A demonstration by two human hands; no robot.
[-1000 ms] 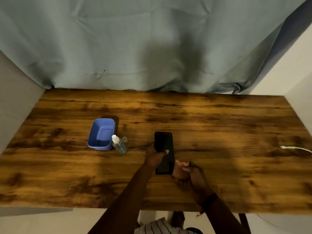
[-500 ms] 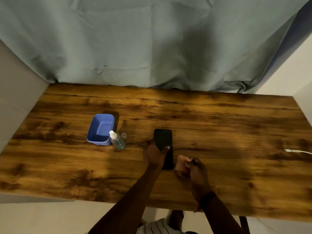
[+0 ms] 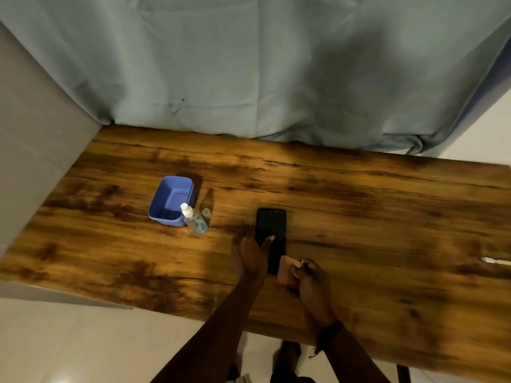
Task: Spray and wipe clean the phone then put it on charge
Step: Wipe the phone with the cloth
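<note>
A black phone [image 3: 271, 225] lies flat, screen up, near the middle of the wooden table [image 3: 359, 217]. My left hand [image 3: 250, 255] rests on its left edge, thumb pressed on the screen. My right hand [image 3: 311, 277] grips a small folded pinkish cloth [image 3: 286, 270] at the phone's near right corner. A small clear spray bottle [image 3: 195, 219] with a white nozzle and bluish liquid stands to the left. The white charging cable tip [image 3: 495, 261] lies at the table's right edge.
A blue plastic tub [image 3: 171, 200] sits just behind the spray bottle, and a small clear cap [image 3: 206, 212] stands beside the bottle. A grey-green curtain [image 3: 249, 64] hangs behind the table. A grey wall [image 3: 33, 150] borders the left side.
The view has shifted, so everything sits further right and lower in the frame. My hands stay on the phone and cloth, with the cloth still at the phone's near right corner.
</note>
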